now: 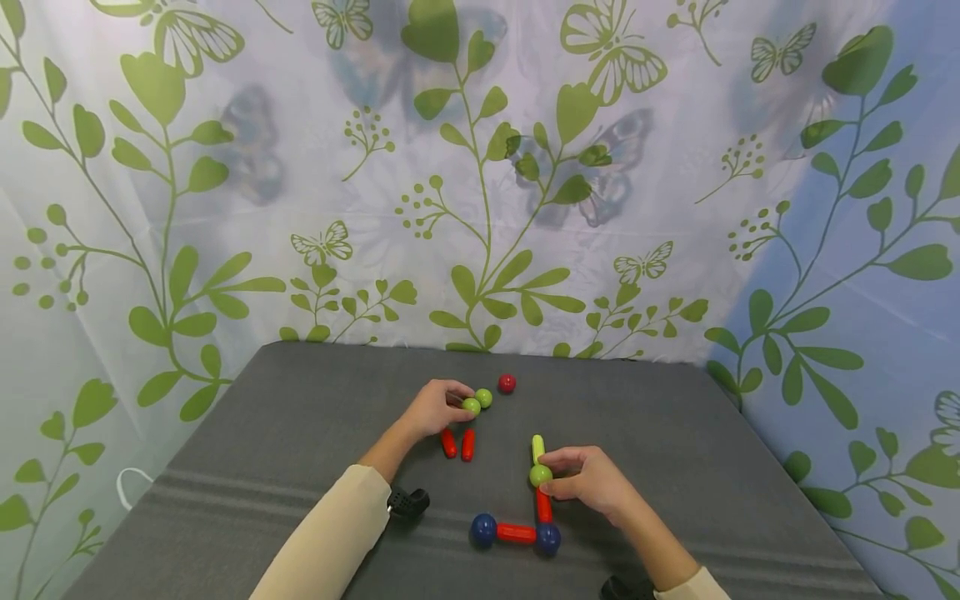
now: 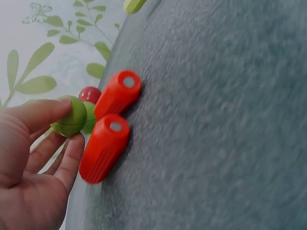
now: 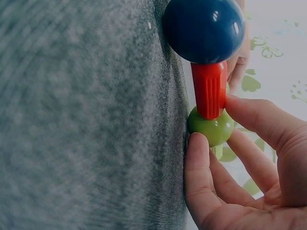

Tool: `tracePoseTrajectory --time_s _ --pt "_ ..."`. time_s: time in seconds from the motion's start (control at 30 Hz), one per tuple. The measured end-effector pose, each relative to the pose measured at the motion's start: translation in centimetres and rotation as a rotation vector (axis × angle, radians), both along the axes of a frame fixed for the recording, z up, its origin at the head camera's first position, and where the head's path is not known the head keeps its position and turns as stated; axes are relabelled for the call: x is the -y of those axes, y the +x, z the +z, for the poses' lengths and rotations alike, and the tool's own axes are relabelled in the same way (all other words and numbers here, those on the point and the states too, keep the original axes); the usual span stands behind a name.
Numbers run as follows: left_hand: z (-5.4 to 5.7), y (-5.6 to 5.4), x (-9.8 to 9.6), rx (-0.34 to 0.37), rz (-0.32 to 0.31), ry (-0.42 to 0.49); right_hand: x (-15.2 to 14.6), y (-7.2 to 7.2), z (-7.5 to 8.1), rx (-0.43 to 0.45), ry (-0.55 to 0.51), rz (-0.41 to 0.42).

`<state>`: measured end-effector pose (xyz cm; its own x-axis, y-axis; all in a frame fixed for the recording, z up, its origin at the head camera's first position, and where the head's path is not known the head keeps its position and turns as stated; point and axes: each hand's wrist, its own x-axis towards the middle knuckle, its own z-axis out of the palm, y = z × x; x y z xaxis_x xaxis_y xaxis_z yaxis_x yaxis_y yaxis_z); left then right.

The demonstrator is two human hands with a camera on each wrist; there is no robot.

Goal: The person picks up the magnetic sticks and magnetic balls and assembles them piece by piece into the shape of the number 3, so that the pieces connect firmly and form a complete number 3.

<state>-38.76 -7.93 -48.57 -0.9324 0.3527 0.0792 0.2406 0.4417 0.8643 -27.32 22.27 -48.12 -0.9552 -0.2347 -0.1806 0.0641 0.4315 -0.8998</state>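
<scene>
My left hand (image 1: 437, 407) pinches a green ball (image 2: 72, 117) between thumb and fingers, near a second green ball (image 1: 483, 397). Two loose red rods (image 1: 448, 442) with metal-looking ends lie just below that hand. On the right, my right hand (image 1: 588, 482) grips another green ball (image 3: 211, 127) with its thumb and fingertips. A yellow-green rod (image 1: 537, 447) sticks out from the far side of this ball. From its near side a red rod (image 1: 543, 505) runs to a blue ball (image 1: 548, 539), where a second red rod (image 1: 516, 533) leads left to another blue ball (image 1: 483, 530).
A red ball (image 1: 507, 383) lies beyond the green balls on the dark grey table (image 1: 637, 400). Behind the table hangs a curtain (image 1: 360, 183) printed with leaves and butterflies. At the left edge shows a white loop (image 1: 123, 479).
</scene>
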Motion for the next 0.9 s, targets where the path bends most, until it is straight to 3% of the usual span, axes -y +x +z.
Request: tracePoseTrajectory --time_s 0.5,0.9 --pt "0.9 1.5 -2.7 0.066 -0.091 0.110 0.0 0.0 -0.1 0.000 -0.014 0.007" --pt "0.6 1.5 -5.5 0.048 -0.133 0.048 -0.1 0.1 0.0 -0.021 -0.032 0.049"
